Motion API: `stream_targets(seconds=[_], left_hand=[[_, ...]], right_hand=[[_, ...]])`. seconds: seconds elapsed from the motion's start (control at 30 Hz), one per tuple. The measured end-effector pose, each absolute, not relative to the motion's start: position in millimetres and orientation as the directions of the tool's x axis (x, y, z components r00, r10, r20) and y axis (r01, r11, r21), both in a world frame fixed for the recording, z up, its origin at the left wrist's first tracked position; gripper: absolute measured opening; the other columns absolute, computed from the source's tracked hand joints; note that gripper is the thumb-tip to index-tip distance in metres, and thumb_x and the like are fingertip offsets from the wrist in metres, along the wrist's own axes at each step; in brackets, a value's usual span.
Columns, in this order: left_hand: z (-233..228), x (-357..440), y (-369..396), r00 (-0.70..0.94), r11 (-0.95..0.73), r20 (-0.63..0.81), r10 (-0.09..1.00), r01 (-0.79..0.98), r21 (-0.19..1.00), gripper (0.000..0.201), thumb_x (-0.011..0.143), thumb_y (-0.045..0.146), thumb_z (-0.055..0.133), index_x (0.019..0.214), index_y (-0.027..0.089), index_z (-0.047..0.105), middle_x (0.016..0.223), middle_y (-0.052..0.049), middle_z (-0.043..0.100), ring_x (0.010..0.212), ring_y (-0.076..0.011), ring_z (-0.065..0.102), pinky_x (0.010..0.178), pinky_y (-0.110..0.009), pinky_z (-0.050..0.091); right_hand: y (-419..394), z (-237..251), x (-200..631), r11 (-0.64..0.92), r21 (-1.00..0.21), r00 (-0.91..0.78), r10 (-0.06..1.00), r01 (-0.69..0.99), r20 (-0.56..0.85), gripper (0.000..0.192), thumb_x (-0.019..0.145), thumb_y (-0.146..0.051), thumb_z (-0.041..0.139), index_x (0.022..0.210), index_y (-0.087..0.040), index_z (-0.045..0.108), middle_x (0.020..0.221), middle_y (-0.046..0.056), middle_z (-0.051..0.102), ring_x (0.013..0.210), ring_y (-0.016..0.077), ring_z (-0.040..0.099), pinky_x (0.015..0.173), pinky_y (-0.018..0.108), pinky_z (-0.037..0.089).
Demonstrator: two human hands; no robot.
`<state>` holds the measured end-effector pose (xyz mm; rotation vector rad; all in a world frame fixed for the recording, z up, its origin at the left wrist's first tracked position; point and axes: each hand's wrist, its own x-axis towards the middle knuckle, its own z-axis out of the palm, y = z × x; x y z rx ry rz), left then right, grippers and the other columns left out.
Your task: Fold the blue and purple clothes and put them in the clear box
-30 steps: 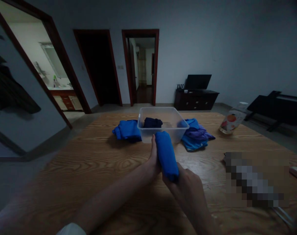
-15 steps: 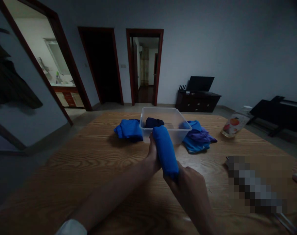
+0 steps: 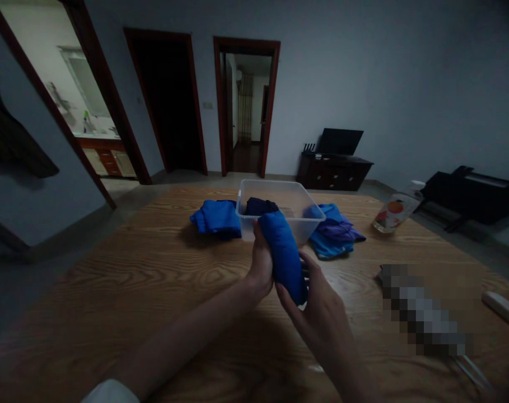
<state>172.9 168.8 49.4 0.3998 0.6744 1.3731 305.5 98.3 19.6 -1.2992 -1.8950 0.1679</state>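
Note:
Between my hands is a blue piece of clothing (image 3: 283,254), rolled into a thick, slightly bent bundle above the table. My left hand (image 3: 262,260) grips its far left side, the fingers partly hidden behind it. My right hand (image 3: 317,305) holds the near end, thumb on the left and fingers curled round the right side. Just beyond the roll stands a clear plastic box (image 3: 304,228) with a dark folded cloth (image 3: 260,206) inside. Left of the box lies a folded blue garment (image 3: 217,217); on its right is a loose blue and purple pile of clothes (image 3: 334,232).
A clear bottle with a fruit label (image 3: 395,212) stands at the right of the wooden table (image 3: 162,291). Nearer lies a blurred-out object (image 3: 424,310) with a cord, beside a white item (image 3: 503,309). A dark cabinet (image 3: 334,172) with a screen is against the far wall.
My right hand has loosened and shifted round the near end of the roll, its fingers now showing on the right side. The roll bends a little more. The view has shifted slightly.

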Motion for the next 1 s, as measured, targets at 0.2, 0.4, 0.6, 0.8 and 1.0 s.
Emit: stream_targets(seconds=[0.2,0.4,0.6,0.8,1.0], left_hand=[[59,182,152,-0.092,-0.119,0.085,0.992,-0.471,0.874,0.041,0.101,0.059,0.073,0.110,0.019,0.078,0.100,-0.005,0.077,0.108,-0.0244,0.069,0.101,-0.027,0.050],[70,176,159,0.074,-0.038,0.078,0.994,-0.432,0.901,0.044,0.095,0.061,0.078,0.108,0.019,0.074,0.094,-0.004,0.073,0.095,-0.0230,0.065,0.095,-0.030,0.049],[73,145,184,0.328,-0.111,0.195,0.924,-0.255,0.960,0.029,0.094,0.041,0.084,0.109,0.017,0.079,0.104,-0.008,0.075,0.097,-0.0235,0.066,0.091,-0.029,0.050],[103,83,188,0.583,-0.172,0.185,0.791,-0.079,0.982,0.066,0.080,0.029,0.096,0.141,0.024,0.072,0.144,-0.013,0.068,0.129,-0.0292,0.067,0.105,-0.034,0.054],[118,60,164,0.659,-0.487,0.266,0.704,0.175,0.856,0.081,0.070,0.027,0.102,0.145,0.030,0.071,0.153,-0.011,0.064,0.150,-0.0373,0.052,0.132,-0.049,0.032]], right_hand=[[110,11,311,0.342,-0.773,-0.050,0.926,0.535,0.375,0.053,0.095,-0.039,0.067,0.142,-0.020,0.052,0.120,0.012,0.076,0.101,0.0285,0.077,0.079,0.037,0.061],[112,14,322,0.258,-0.835,-0.022,0.959,0.486,0.283,0.044,0.094,-0.046,0.068,0.128,-0.019,0.059,0.110,0.010,0.078,0.098,0.0285,0.075,0.076,0.035,0.059],[111,19,328,0.238,-0.820,-0.041,0.966,0.520,0.254,0.042,0.095,-0.048,0.065,0.126,-0.019,0.060,0.105,0.008,0.077,0.089,0.0261,0.074,0.068,0.032,0.056],[100,32,327,0.401,-0.532,-0.165,0.885,0.746,0.435,0.046,0.088,-0.034,0.070,0.132,-0.021,0.061,0.108,0.007,0.075,0.088,0.0270,0.074,0.072,0.034,0.055],[95,34,330,0.476,-0.193,-0.332,0.801,0.858,0.498,0.057,0.086,-0.026,0.072,0.141,-0.021,0.059,0.119,0.010,0.074,0.093,0.0302,0.075,0.078,0.039,0.055]])
